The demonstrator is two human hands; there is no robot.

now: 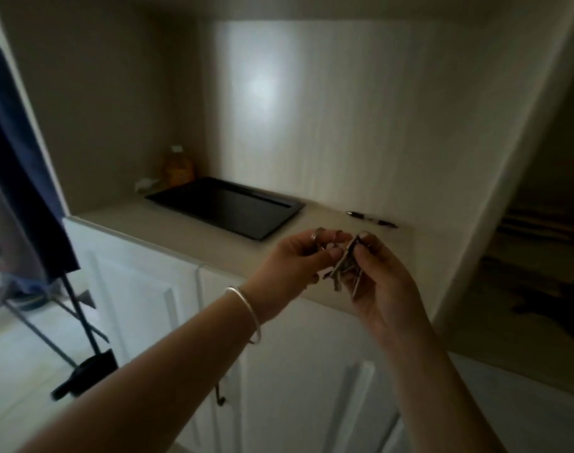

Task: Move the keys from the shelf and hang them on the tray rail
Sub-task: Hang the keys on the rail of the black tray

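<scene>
your left hand (297,256) and right hand (377,276) were both raised just above the front edge of the shelf (187,228), close together, each pinching part of the keys (342,266): the left fingers were closed on a ring, the right thumb and fingers on the bunch, whose blades hung down between your palms. the black tray (226,207) lay flat further back on the shelf, apart from the keys, with a pen (372,220) to its right by the wall and a blurred orange bottle (179,166) behind it; a bangle (246,310) sat on your left wrist.
</scene>
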